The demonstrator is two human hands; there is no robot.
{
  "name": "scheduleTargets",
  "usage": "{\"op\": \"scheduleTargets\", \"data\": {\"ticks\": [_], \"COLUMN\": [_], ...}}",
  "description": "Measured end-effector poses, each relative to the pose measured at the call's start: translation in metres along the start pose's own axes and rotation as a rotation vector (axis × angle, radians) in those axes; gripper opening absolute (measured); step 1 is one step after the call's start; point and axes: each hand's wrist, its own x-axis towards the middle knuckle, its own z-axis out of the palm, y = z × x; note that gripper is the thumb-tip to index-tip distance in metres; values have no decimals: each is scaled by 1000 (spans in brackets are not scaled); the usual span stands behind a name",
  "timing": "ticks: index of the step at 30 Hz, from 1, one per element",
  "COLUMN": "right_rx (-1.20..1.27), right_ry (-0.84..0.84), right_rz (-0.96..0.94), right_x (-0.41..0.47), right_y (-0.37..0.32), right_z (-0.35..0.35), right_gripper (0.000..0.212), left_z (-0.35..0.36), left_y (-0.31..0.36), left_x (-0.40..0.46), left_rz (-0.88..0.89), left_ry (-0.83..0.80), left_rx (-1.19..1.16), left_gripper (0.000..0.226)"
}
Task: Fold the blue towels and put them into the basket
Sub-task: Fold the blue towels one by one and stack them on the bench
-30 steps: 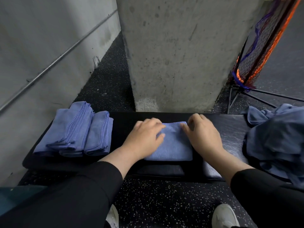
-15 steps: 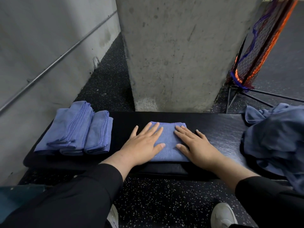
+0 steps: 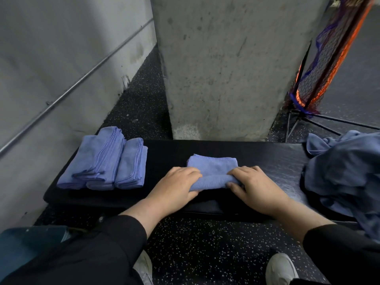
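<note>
I take the black bench [image 3: 168, 151] as my landmark. At the middle of its top, toward the near edge, lies the blue towel [image 3: 212, 166] I am folding, a small rectangle with its stitched far edge flat on the bench and its near edge lifted and rolled over. My left hand [image 3: 174, 188] grips the left end of that rolled near edge, fingers curled over the cloth and thumb tucked under it. My right hand [image 3: 255, 186] grips the right end the same way, fingertips [image 3: 233, 172] pressed into the top of the fold. Both hands rest low, just above the bench's near edge, and the towel spans the gap between them. At the bench's left end sits a stack of folded towels [image 3: 104, 161], several laid side by side, well apart from the towel in my hands. At the bench's right end a heap of unfolded towels [image 3: 345, 171] spills over the edge. Behind the bench stands a concrete pillar [image 3: 226, 64], and beyond the bench's right end leans an orange and blue net [image 3: 329, 56] on a thin black frame. I cannot make out a basket for certain.
</note>
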Motion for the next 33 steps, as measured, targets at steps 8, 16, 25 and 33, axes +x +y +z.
{"op": "scheduleTargets", "data": {"ticks": [8, 16, 25, 33], "right_rx": [147, 274, 1, 246], "right_ry": [-79, 90, 183, -48], "right_rz": [126, 314, 125, 205], "right_x": [0, 29, 33, 29], "right_y": [-6, -2, 15, 26], "right_z": [-17, -8, 16, 12], "right_gripper": [28, 23, 44, 57], "left_z": [-27, -20, -1, 1], "left_y": [2, -2, -9, -5], "left_x": [5, 36, 32, 40], "left_rz": [-279, -486, -112, -232], "left_ry": [-35, 117, -53, -89], "left_rx": [-411, -530, 54, 120], "left_gripper": [20, 11, 54, 81]}}
